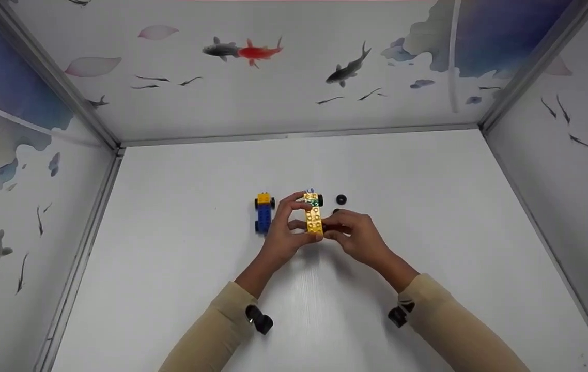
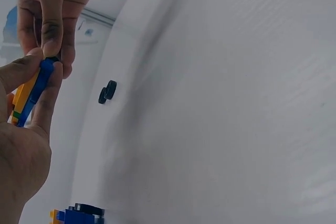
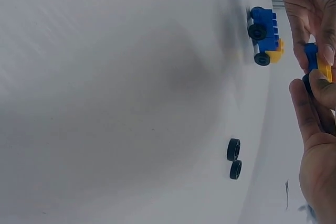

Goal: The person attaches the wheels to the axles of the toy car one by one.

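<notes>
My left hand [image 1: 284, 230] grips a toy brick car [image 1: 314, 219] by its sides, above the table. Yellow bricks with a green-patterned patch top the car, and its blue base [image 2: 39, 90] shows in the left wrist view. A black wheel [image 1: 320, 200] sits at its far right corner. Between thumb and fingers, my right hand [image 1: 360, 235] pinches another black wheel [image 3: 307, 83] against the near right side of the base. Fingers partly cover that wheel, so I cannot tell whether it is seated.
A second toy car [image 1: 264, 214], blue with a yellow front and black wheels, stands on the white table [image 1: 180, 258] just left of my left hand. Two loose black wheels [image 3: 233, 149] lie close together beyond my right hand. Printed panels [image 1: 294, 103] enclose the table.
</notes>
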A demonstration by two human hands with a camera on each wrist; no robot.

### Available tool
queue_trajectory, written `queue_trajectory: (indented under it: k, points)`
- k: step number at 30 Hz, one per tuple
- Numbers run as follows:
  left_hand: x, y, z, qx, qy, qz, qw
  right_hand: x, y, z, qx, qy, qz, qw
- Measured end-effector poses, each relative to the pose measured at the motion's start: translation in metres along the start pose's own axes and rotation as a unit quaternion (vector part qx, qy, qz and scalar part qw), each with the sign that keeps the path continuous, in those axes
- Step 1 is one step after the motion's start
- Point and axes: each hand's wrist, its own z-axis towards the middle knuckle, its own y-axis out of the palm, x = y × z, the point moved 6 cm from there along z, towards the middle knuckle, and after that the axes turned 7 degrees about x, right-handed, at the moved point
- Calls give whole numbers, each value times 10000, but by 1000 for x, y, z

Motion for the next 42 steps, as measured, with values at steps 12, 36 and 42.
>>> queue_trajectory:
  k: [12, 36, 42]
  points:
    - [4, 2, 4, -154, 92, -92, 9998, 1, -2, 3, -97, -203, -97, 9997]
    - [4, 6, -1, 242, -380, -118, 9989, 12, -12, 45, 538, 949, -290, 9936]
    - [4, 8, -1, 220, -462, 99, 9986, 7, -2, 53, 456, 940, -375, 9938]
